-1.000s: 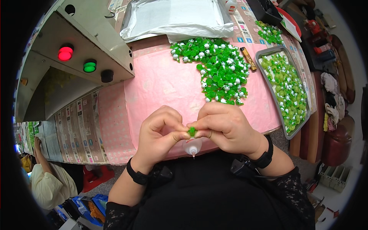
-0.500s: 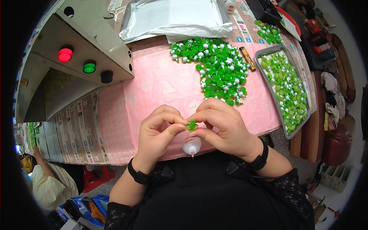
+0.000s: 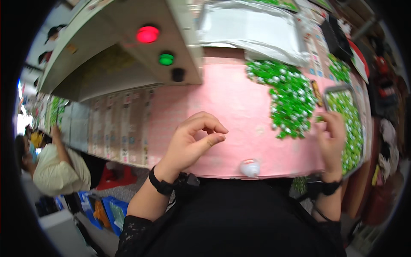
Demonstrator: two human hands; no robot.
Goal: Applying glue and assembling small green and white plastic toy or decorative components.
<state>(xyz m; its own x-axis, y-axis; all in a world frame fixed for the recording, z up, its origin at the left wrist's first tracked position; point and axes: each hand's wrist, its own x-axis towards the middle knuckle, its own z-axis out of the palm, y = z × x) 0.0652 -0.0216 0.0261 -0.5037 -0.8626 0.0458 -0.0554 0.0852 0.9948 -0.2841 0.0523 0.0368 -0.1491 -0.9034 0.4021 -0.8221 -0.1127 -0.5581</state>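
Note:
My left hand (image 3: 195, 139) hovers over the pink sheet (image 3: 239, 115), its fingers curled and the thumb apart from the forefinger, with nothing visible between them. My right hand (image 3: 332, 139), smeared by motion, is between the pile and the tray at the right. At its fingertips is a small green plastic figure (image 3: 319, 118), mostly hidden. A white squeeze bottle (image 3: 249, 168) lies at the table's near edge, between my arms. A heap of small green figures with white heads (image 3: 293, 103) spreads over the sheet's right part. The grey tray (image 3: 363, 147) holds many green and yellowish-green pieces.
A metal machine housing (image 3: 180, 34) with a lit red lamp (image 3: 147, 34) and a green one stands at the left. A paper-lined tray (image 3: 248, 28) lies at the back. A brown-gold tube (image 3: 317, 93) lies beside the heap. Another person (image 3: 62, 169) sits far left.
My hands have parted; the right one has carried the small green figure rightward to the tray. The view has swung left. The squeeze bottle lies at the table's edge.

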